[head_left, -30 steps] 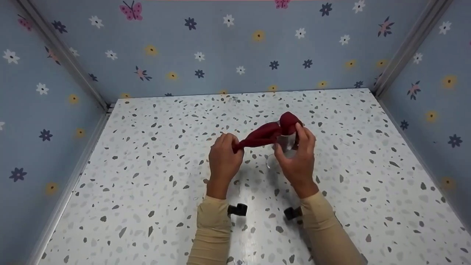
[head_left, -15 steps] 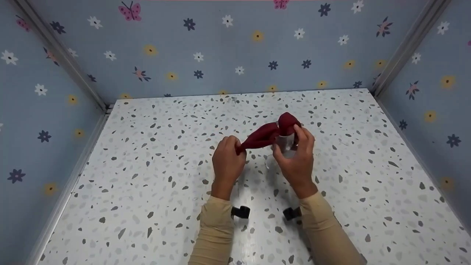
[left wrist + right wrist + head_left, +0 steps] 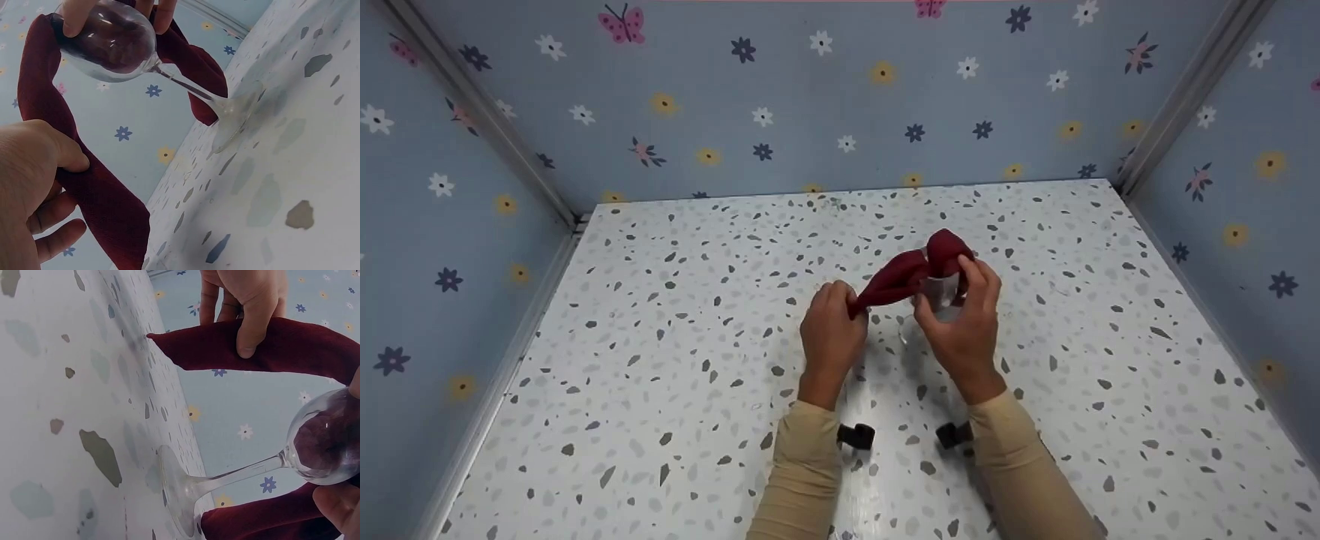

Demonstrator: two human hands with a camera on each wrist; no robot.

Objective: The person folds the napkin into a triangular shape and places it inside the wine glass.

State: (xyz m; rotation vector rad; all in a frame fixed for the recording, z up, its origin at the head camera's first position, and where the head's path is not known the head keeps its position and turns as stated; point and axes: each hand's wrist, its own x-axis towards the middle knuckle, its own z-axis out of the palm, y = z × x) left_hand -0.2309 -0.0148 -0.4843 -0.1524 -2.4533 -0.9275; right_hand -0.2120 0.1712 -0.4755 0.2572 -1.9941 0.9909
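Observation:
A clear stemmed wine glass (image 3: 242,475) stands upright on the table, with dark red cloth (image 3: 896,277) stuffed into its bowl and draped over the rim on both sides. My right hand (image 3: 966,337) holds the bowl between thumb and fingers, its fingertips also against the cloth. To the left, my left hand (image 3: 834,337) pinches the cloth's left tail between thumb and fingers, drawing it out from the rim. In the left wrist view the cloth's loose end hangs below the left hand (image 3: 34,180). The other tail hangs behind the glass, near its foot.
The white speckled table (image 3: 660,375) is bounded by a blue flowered wall (image 3: 810,97) at the back and similar panels at both sides. A black wrist camera (image 3: 856,436) juts inward from the left sleeve, another (image 3: 952,435) from the right.
My left hand has shifted slightly right and toward me, bringing the pinched cloth tail closer to the glass. The right hand and the glass stay nearly in place.

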